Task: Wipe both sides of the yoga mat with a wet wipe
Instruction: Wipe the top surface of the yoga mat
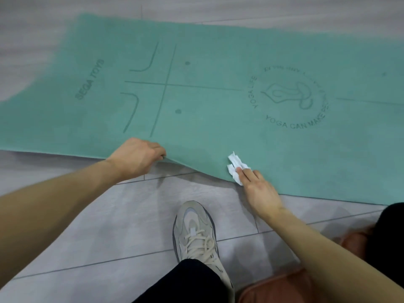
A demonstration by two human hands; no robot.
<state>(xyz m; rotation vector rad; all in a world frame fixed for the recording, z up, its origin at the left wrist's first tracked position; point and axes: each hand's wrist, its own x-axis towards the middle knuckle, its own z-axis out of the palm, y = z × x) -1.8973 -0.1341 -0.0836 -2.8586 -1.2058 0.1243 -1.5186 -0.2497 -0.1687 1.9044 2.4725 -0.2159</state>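
A teal yoga mat (207, 101) lies spread across the floor, printed side up, with alignment lines and a round yoga logo. My left hand (137, 156) grips the mat's near edge and lifts it slightly off the floor, so the edge curves up there. My right hand (258, 189) holds a crumpled white wet wipe (236, 166) pressed against the mat close to the same near edge, right of the lifted part.
Grey floor tiles (109, 226) surround the mat. My foot in a beige sneaker (196, 235) stands on the tiles just in front of the mat, with dark trouser legs (185, 283) below. A reddish-brown fabric thing (282, 289) sits at the lower right.
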